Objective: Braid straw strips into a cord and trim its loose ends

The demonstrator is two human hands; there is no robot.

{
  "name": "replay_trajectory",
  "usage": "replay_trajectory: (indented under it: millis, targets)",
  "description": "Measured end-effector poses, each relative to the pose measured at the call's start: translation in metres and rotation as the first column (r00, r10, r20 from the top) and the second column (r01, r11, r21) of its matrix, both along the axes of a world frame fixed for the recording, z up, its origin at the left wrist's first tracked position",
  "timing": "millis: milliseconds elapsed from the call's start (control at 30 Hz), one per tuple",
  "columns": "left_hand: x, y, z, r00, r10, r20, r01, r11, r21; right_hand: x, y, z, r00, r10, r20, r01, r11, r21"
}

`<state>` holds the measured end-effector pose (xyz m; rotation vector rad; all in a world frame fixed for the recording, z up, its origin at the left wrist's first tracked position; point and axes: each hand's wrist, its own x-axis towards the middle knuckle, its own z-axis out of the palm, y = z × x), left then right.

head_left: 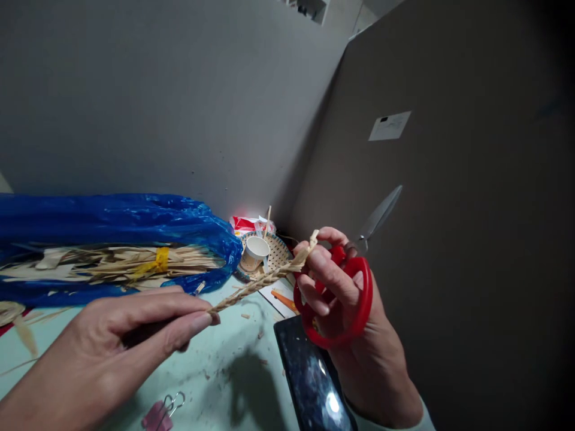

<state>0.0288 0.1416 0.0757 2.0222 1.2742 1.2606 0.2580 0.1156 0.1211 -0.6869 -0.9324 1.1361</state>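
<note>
A tan straw braid (255,287) stretches between my two hands above the table. My left hand (135,335) pinches its lower left end between thumb and fingers. At the upper right end, the fingertips of my right hand (341,281) grip the braid near a short stub. Red-handled scissors (366,311) hang in the same right hand, their loops around the fingers and palm. The metal blades point up and right, away from the braid, and look closed together.
A blue plastic bag (188,209) with a straw bundle (179,263) lies at left. Behind the braid, a paper cup (255,250) stands on a woven tray (281,248). A dark tablet (309,377), an orange tool (285,300) and a pink binder clip (157,416) are on the table. Grey partitions (179,90) rise behind.
</note>
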Motion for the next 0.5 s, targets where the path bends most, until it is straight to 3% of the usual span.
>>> replay_trajectory:
  millis: [100,233,400,500]
  targets:
    - [-0.007,0.003,-0.002,0.994,0.017,-0.11,-0.007,0.996,0.088,-0.002,0.001,0.0,1.0,0.018,0.008,-0.018,1.0,-0.01]
    - [-0.009,-0.008,-0.006,0.977,0.092,-0.192,-0.096,0.995,-0.014,-0.008,0.004,-0.001,0.998,0.07,-0.009,-0.07,0.997,-0.016]
    - [-0.002,-0.019,-0.006,0.998,0.006,-0.06,-0.009,0.999,-0.038,-0.011,0.007,-0.006,0.994,0.11,0.019,-0.109,0.992,-0.063]
    - [0.004,-0.021,-0.003,0.993,0.022,0.113,-0.005,0.989,-0.151,-0.009,0.008,-0.009,0.993,0.116,-0.002,-0.116,0.991,-0.072]
